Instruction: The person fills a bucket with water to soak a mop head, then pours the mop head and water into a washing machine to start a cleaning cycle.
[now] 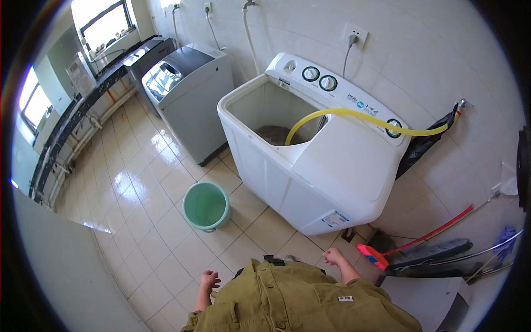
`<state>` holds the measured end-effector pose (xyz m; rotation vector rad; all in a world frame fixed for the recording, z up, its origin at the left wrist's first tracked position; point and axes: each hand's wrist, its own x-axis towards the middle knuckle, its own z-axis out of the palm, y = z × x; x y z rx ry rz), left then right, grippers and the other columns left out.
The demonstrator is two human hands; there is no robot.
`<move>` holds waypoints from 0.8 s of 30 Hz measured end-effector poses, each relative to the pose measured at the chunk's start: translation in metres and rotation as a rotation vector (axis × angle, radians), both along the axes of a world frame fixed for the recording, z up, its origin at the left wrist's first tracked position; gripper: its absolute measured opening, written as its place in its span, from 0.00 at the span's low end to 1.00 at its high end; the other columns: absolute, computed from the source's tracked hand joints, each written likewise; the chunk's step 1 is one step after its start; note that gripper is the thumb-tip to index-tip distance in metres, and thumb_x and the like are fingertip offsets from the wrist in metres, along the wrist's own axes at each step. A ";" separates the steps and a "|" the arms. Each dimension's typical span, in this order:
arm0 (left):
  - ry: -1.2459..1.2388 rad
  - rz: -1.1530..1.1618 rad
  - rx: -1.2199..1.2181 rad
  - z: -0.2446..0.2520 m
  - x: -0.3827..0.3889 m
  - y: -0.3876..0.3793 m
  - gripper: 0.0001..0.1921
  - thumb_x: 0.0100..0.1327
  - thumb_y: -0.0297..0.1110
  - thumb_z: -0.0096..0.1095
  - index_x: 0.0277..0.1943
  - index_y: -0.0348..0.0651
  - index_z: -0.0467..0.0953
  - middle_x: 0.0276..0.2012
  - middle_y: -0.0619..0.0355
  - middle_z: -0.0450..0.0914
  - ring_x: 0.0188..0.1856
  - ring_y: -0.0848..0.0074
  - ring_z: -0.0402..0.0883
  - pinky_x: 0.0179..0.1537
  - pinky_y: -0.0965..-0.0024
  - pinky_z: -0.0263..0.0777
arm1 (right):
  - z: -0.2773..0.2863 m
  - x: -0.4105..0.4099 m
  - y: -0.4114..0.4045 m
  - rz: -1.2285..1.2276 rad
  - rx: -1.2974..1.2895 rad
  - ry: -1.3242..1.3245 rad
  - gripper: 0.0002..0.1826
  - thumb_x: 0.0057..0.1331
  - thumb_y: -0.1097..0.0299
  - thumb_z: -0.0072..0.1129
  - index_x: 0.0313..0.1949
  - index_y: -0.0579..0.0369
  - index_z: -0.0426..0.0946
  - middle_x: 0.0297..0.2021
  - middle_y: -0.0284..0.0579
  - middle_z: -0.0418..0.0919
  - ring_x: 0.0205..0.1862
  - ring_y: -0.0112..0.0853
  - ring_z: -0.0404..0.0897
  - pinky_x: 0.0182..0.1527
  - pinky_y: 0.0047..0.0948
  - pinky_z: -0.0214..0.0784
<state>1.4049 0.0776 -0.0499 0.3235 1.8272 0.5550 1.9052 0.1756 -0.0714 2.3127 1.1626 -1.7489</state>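
Observation:
My left hand hangs beside the olive jacket, fingers loosely curled, with nothing seen in it. On the other side my right hand is closed and looks bare too, above the floor in front of the washer. Before me stands a white Haier twin-tub washing machine. Its wash tub is uncovered, with murky water at the bottom. A yellow hose arches from the wall tap over the panel into that tub. On the tiles at the left, a green bucket stands upright, apart from both hands.
Further left are a grey top-loading washer and a long dark-edged counter. A red broom, its handle slanting up the wall, lies near the right corner with other long-handled tools. Beside me at lower right is a white box-shaped thing.

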 end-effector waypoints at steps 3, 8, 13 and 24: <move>0.016 -0.008 0.006 0.002 0.000 0.000 0.09 0.51 0.32 0.51 0.33 0.38 0.65 0.27 0.56 0.72 0.26 0.69 0.76 0.21 0.64 0.71 | 0.003 -0.001 0.001 0.004 -0.001 0.002 0.09 0.55 0.64 0.49 0.28 0.56 0.70 0.22 0.35 0.73 0.22 0.23 0.73 0.21 0.24 0.66; 0.024 0.004 -0.020 -0.006 -0.003 -0.001 0.08 0.52 0.32 0.51 0.33 0.39 0.66 0.26 0.57 0.73 0.25 0.71 0.77 0.19 0.70 0.68 | 0.003 -0.004 0.000 0.000 0.023 -0.013 0.11 0.56 0.62 0.48 0.26 0.58 0.71 0.21 0.39 0.74 0.23 0.25 0.75 0.21 0.25 0.66; 0.047 -0.005 -0.022 -0.009 -0.004 -0.001 0.07 0.51 0.32 0.52 0.32 0.39 0.67 0.24 0.57 0.73 0.24 0.73 0.76 0.18 0.72 0.66 | 0.005 -0.004 0.002 -0.007 -0.004 -0.008 0.08 0.55 0.64 0.50 0.28 0.56 0.71 0.22 0.35 0.73 0.22 0.23 0.73 0.22 0.25 0.66; 0.053 -0.019 -0.026 -0.009 -0.009 -0.002 0.06 0.50 0.31 0.51 0.31 0.39 0.67 0.23 0.58 0.73 0.21 0.74 0.76 0.15 0.75 0.64 | 0.018 -0.012 0.004 -0.005 -0.029 -0.012 0.08 0.56 0.64 0.49 0.30 0.55 0.70 0.23 0.35 0.73 0.23 0.23 0.73 0.22 0.26 0.67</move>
